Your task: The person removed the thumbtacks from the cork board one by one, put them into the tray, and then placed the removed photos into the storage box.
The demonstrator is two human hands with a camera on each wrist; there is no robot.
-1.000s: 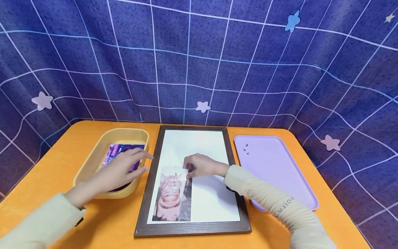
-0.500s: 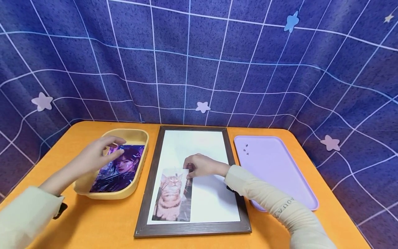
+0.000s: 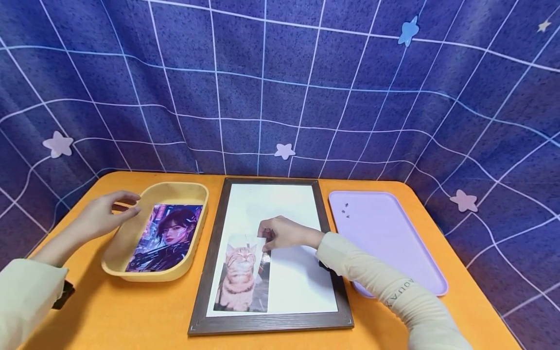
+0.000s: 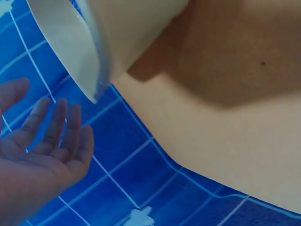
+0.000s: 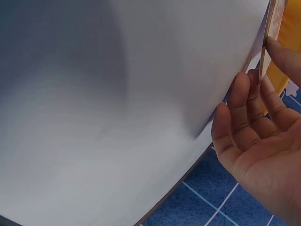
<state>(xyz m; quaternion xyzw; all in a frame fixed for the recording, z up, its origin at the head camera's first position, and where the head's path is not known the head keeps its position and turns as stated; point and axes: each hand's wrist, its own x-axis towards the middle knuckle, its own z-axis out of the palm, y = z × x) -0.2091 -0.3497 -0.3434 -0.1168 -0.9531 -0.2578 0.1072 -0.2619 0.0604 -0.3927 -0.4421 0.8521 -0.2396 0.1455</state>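
Observation:
My right hand (image 3: pixel 284 233) pinches the upper right corner of a cat photo (image 3: pixel 240 282) between thumb and fingers; in the right wrist view the photo (image 5: pixel 266 59) shows nearly edge-on between them. The photo overlaps the lower left of the white panel inside a dark wooden frame (image 3: pixel 271 321). At the left rim of a yellow tub (image 3: pixel 162 276) my left hand (image 3: pixel 98 214) hovers, fingers relaxed, holding nothing. Inside the tub lies a purple picture (image 3: pixel 170 240) of a dark-haired figure. The left wrist view shows the loose left hand (image 4: pixel 51 146) beside the tub's wall (image 4: pixel 141 33).
A lilac tray (image 3: pixel 389 243) sits right of the frame, with several tiny dark pieces (image 3: pixel 346 211) near its upper left corner. All rest on an orange table (image 3: pixel 144 316). A blue gridded curtain (image 3: pixel 245 87) with stars hangs behind.
My left hand has moved left, from beside the frame across the tub to its left rim, uncovering the purple picture. The right hand and the cat photo have stayed in place.

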